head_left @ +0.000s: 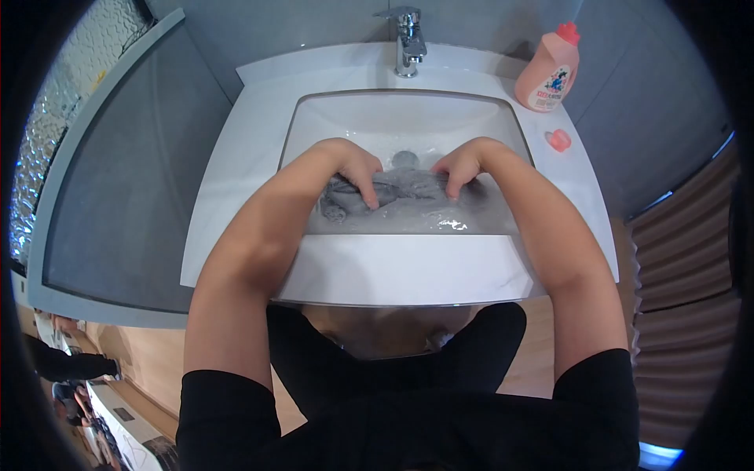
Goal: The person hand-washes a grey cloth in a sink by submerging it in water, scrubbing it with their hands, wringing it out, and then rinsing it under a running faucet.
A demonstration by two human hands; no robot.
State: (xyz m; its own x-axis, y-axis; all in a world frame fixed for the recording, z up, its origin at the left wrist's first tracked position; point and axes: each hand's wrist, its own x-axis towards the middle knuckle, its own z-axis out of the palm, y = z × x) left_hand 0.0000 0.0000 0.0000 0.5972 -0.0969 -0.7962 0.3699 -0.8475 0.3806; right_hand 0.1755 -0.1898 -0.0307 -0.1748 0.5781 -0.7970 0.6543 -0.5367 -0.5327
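A wet grey cloth (408, 185) lies bunched in cloudy water in the near half of the white sink basin (345, 118). My left hand (357, 168) grips its left part, thumb on top. Toward the cloth's other end, my right hand (465, 166) holds on in the same way. Most fingers of both hands are hidden by the cloth and water. Just beyond the cloth, between my hands, the round drain piece (405, 159) shows.
A chrome faucet (408, 45) stands behind the basin. On the white counter (408, 267), at right, are a pink bottle (543, 74) and a small pink cap (559, 140). A grey framed panel (133, 180) stands left, a brown pleated curtain (683, 243) right.
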